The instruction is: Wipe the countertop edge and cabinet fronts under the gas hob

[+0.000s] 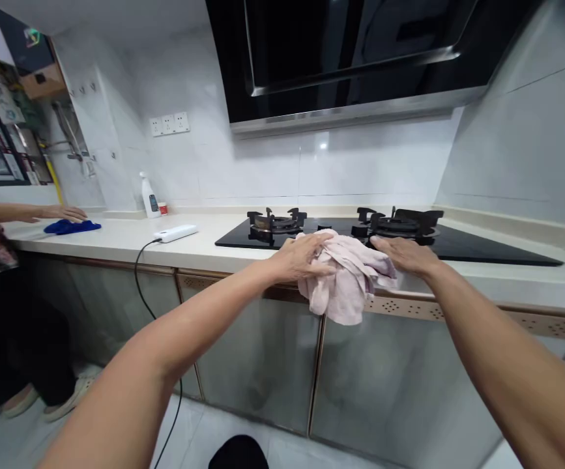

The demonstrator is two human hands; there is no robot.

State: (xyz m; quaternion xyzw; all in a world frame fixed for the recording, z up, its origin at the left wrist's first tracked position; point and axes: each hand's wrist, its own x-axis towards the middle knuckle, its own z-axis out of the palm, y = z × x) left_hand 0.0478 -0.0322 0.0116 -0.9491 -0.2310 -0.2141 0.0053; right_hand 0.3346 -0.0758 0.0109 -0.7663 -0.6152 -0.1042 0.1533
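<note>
A crumpled pale pink cloth (345, 273) hangs over the front edge of the counter, before the black gas cooktop (487, 251). My left hand (304, 258) grips the cloth's left side between thumb and fingers. To the right of the cloth, my right hand (406, 254) lies flat at the cooktop's front edge, its thumb stretched out toward the cloth. Its fingertips are partly hidden, and whether it touches the cloth is hard to tell. Behind my hands stand the left burner (276, 223) and the right burner (397, 225) with their black pan supports.
A white power strip (175, 233) with a trailing black cable (138, 277) lies on the counter (204, 225). Farther left, another person's hand (62, 213) rests over a blue cloth (72, 227). A spray bottle (150, 197) stands by the wall. The range hood (350, 107) hangs overhead.
</note>
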